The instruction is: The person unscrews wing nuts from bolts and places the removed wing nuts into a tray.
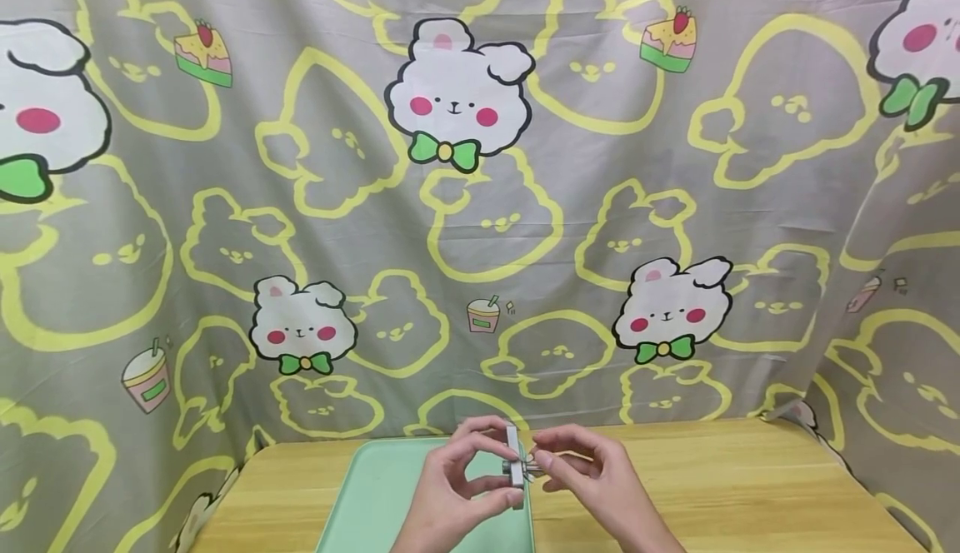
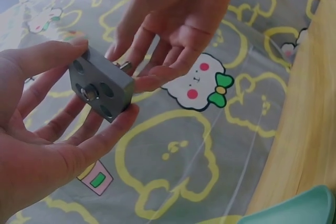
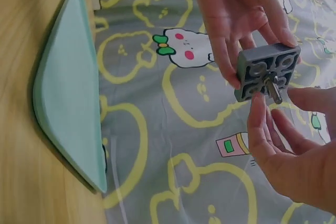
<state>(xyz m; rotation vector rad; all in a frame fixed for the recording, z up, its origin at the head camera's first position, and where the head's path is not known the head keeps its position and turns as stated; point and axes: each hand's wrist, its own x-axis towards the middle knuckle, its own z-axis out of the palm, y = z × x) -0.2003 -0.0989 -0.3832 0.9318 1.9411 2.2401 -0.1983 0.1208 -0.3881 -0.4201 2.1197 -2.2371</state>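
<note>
At lower centre, left hand (image 1: 450, 480) grips grey square block (image 2: 101, 83); right hand (image 1: 600, 471), fingers apart, could bump its metal rod (image 3: 274, 89) askew.

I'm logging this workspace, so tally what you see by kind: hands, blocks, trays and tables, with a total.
Hands: 2 (left hand, right hand)
Blocks: 1 (gray block)
Trays: 1 (green tray)
Tables: 1 (wooden table)
Total: 5
</note>
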